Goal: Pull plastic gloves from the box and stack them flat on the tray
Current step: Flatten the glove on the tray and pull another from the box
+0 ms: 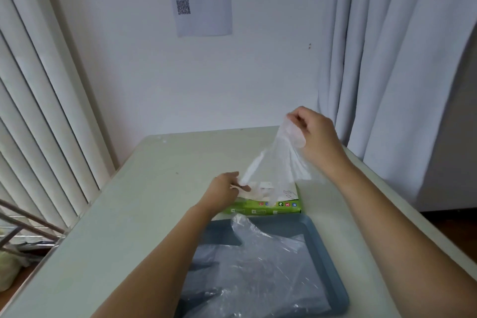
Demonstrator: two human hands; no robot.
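Your right hand [313,137] is raised over the far side of the table, fingers curled and pinching the upper end of a clear plastic glove [276,160]. Your left hand [223,190] pinches the glove's lower end at the top of the green glove box [268,208], where more crumpled film shows. Just in front of the box, the blue-grey tray [333,276] holds flat gloves [258,266]. Box and tray sit on the pale table [129,214].
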